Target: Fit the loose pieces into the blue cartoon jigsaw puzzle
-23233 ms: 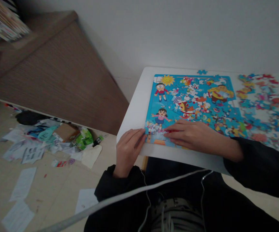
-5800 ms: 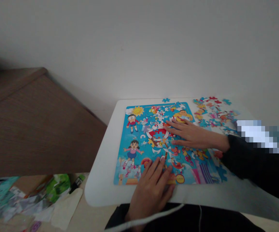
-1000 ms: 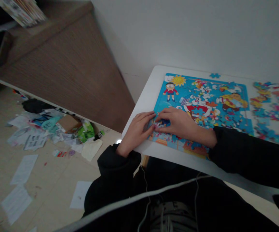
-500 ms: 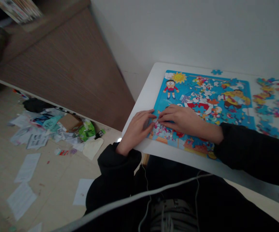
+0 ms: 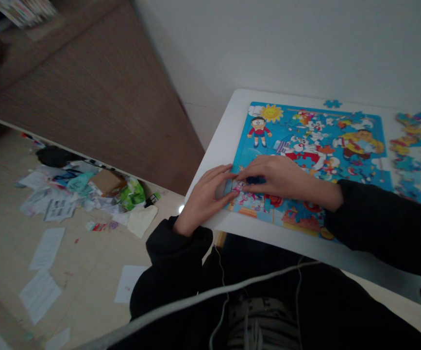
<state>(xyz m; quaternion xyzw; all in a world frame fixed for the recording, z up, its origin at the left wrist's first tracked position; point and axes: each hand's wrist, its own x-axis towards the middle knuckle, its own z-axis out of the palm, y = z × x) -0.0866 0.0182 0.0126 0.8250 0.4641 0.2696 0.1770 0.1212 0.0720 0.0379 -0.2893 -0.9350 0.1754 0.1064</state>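
Observation:
A colourful cartoon jigsaw puzzle (image 5: 345, 160) in a blue frame lies on a white table (image 5: 223, 138). My left hand (image 5: 206, 197) lies flat at the puzzle's near left corner, fingers stretched out and touching its edge. My right hand (image 5: 281, 177) rests palm down on the lower left part of the picture, fingers extended toward the left hand and pressing on the pieces there. The fingertips of both hands almost meet. Neither hand grips anything that I can see.
Loose puzzle pieces (image 5: 419, 146) are spread on the table to the right, and a single blue piece (image 5: 332, 103) lies behind the puzzle. A wooden cabinet (image 5: 86, 97) stands to the left. Papers and wrappers (image 5: 86, 194) litter the floor. A white cable (image 5: 232, 287) crosses my lap.
My right hand slid slightly right and toward me over the lower left pieces. The left hand stayed at the corner. The view shifted a little.

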